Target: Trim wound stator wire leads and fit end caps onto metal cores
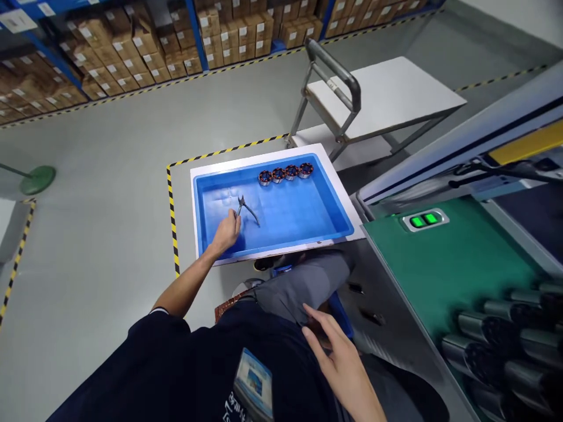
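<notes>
Pliers (248, 210), jaws spread, are at the left of the blue tray (281, 217), the left hand (227, 230) closed on one handle. Four wound stators (291, 172) line its far side. The right hand (336, 354) is open, empty. Beneath the tray is a white worktop (324, 157); around lie grey floor (123, 135), box-filled shelving (196, 35), a trolley (404, 88), a green worktop (444, 258).

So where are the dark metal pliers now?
In the head view, the pliers are in the left hand, over the left side of the blue plastic tray, left of four round orange-and-black rings.
</notes>
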`<state>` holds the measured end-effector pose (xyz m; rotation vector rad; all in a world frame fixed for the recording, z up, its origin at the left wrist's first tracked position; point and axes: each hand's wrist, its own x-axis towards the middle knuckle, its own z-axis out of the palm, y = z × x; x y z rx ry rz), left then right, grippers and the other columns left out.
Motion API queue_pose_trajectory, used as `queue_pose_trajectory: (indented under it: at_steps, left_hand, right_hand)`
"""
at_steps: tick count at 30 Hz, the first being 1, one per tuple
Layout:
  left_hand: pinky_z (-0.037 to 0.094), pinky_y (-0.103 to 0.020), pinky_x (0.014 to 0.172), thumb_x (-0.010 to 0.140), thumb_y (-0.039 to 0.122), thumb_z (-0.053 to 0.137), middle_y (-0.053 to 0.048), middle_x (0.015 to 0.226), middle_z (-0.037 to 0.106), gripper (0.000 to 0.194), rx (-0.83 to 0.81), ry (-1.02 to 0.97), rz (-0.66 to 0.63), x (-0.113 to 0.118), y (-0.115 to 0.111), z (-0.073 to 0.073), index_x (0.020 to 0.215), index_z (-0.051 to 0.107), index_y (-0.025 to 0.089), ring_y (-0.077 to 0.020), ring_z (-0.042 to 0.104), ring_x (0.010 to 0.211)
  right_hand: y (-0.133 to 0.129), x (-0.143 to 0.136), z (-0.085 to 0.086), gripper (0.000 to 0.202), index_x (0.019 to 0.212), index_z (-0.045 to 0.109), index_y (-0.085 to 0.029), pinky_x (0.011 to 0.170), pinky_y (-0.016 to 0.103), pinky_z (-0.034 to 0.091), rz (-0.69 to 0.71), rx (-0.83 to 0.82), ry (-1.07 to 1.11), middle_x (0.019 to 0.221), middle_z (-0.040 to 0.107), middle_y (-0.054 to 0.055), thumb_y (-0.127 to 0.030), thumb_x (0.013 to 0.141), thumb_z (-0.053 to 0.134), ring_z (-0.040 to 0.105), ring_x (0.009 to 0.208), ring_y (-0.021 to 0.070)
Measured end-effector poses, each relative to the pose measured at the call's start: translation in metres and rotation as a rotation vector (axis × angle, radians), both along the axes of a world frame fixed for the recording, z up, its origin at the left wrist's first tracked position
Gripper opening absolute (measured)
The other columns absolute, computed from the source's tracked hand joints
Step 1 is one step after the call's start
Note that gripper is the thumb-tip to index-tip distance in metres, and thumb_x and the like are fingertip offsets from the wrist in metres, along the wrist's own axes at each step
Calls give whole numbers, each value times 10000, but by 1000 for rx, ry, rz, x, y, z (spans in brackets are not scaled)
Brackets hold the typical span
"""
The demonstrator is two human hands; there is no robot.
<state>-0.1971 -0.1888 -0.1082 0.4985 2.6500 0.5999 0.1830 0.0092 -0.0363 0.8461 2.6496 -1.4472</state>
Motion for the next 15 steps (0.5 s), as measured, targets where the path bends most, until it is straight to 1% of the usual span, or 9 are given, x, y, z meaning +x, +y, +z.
queue_pose_trajectory:
  at_steps: [2,4,6,8,10,12,13,14,15]
  left_hand:
    - [716,-421,935,1248,506,678,-61,1117,801,399,80,7,-17,15,-2,13,1443,736,163,-208,791,935]
    - [684,-420,906,1292,469,544,-39,1002,772,363,160,8,-75,36,-1,29,1455,675,172,-222,782,859]
    - [638,-422,866,1303,439,426,-51,942,760,317,242,-1,-187,66,4,44,1420,611,208,-261,797,828]
    - [596,-418,809,1273,466,446,-70,929,773,250,318,-23,-343,104,11,56,1334,573,259,-295,813,816]
    - [568,-408,748,1227,503,519,-73,917,791,220,384,-57,-514,144,21,64,1233,562,287,-306,816,797]
    - [548,-401,694,1192,502,556,-68,877,793,212,432,-94,-658,180,29,68,1157,563,293,-303,808,761]
    - [548,-394,677,1167,516,596,-58,859,791,226,450,-115,-717,192,32,68,1127,572,295,-293,803,743]
    - [562,-384,676,1124,553,667,-45,856,792,269,461,-134,-760,197,33,68,1103,588,297,-280,799,739]
    - [590,-373,698,1053,607,762,-33,875,798,344,463,-144,-778,195,32,68,1089,611,300,-269,802,760]
  right_hand:
    - [-4,-21,5,496,1490,874,-354,1020,402,758,5,-56,56,1519,848,112,-669,1140,719,862,1357,313]
    - [-5,-43,6,595,1566,814,-292,1252,533,673,-71,-23,123,1648,761,161,-698,1156,672,757,1525,350]
    - [-3,-63,6,730,1685,706,-244,1402,653,527,-169,9,187,1755,654,205,-743,1158,626,644,1635,386]
    - [-2,-76,8,810,1778,605,-241,1444,669,454,-234,-2,223,1799,596,209,-764,1160,602,593,1661,386]
    - [-4,-78,10,822,1800,582,-259,1391,590,507,-254,-75,223,1686,674,175,-767,1155,617,669,1538,346]
    - [-9,-67,9,806,1771,606,-269,1197,466,618,-262,-200,200,1398,766,105,-767,1139,648,753,1253,277]
    - [-13,-58,7,797,1751,617,-270,1083,413,640,-273,-272,187,1247,759,62,-763,1126,669,746,1108,244]
    - [-16,-47,4,782,1722,630,-268,984,371,635,-292,-344,174,1129,724,23,-752,1112,695,713,994,217]
    - [-19,-35,1,760,1684,647,-265,913,339,616,-319,-412,165,1053,680,-4,-732,1091,732,672,921,196]
